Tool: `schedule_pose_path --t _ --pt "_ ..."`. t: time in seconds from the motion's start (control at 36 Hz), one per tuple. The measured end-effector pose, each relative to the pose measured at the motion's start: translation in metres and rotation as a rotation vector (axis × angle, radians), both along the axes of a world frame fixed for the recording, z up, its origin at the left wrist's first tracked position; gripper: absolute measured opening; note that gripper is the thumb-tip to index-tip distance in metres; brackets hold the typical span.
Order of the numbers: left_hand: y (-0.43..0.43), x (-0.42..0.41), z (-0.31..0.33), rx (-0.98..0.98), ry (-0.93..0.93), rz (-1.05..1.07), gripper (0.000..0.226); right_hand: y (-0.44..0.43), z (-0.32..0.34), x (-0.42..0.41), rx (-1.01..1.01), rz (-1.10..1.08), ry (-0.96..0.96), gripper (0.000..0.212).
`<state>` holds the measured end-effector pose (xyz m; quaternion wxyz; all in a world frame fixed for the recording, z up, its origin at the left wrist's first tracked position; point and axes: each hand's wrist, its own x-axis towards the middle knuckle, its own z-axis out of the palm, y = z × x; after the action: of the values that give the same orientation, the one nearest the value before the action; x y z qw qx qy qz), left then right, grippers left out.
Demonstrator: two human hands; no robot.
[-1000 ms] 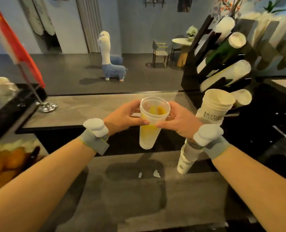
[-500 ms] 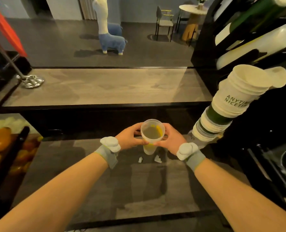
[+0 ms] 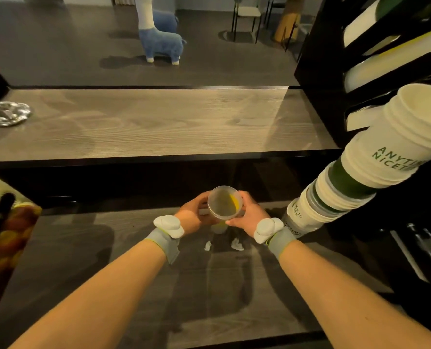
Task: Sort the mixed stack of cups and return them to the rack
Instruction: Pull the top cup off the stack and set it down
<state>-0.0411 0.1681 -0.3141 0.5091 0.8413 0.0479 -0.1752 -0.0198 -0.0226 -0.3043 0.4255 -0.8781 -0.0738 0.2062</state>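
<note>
the left hand (image 3: 193, 214) and right hand (image 3: 247, 215) both curl round one clear cup (image 3: 224, 203) with a yellow print. it stands upright, low over the near tabletop (image 3: 133, 260), just left of the leaning mixed stack (image 3: 360, 177). whether it rests down i cannot tell. the step seems to be parking a separated cup. next, it needs its matching slot in the rack (image 3: 320, 71) at far right.

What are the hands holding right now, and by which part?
One translucent plastic cup, gripped just below its rim: left hand on its left side, right hand on its right.
</note>
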Motion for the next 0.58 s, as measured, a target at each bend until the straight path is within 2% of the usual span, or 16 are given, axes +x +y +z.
schedule_pose_path --t 0.19,0.28,0.44,0.58 --pt "0.000 -0.005 -0.016 -0.094 0.032 0.014 0.075 -0.001 -0.016 -0.001 0.000 -0.007 0.043 0.077" --pt "0.000 -0.005 -0.017 -0.009 0.037 0.004 0.080 -0.002 -0.018 -0.001 -0.023 0.004 0.041 0.075" --pt "0.006 -0.001 0.009 0.173 0.045 -0.065 0.099 -0.012 0.004 -0.003 -0.102 0.009 0.053 0.087" --pt "0.019 -0.007 0.055 0.190 -0.069 -0.158 0.099 -0.031 0.047 -0.018 -0.117 -0.038 0.038 0.080"
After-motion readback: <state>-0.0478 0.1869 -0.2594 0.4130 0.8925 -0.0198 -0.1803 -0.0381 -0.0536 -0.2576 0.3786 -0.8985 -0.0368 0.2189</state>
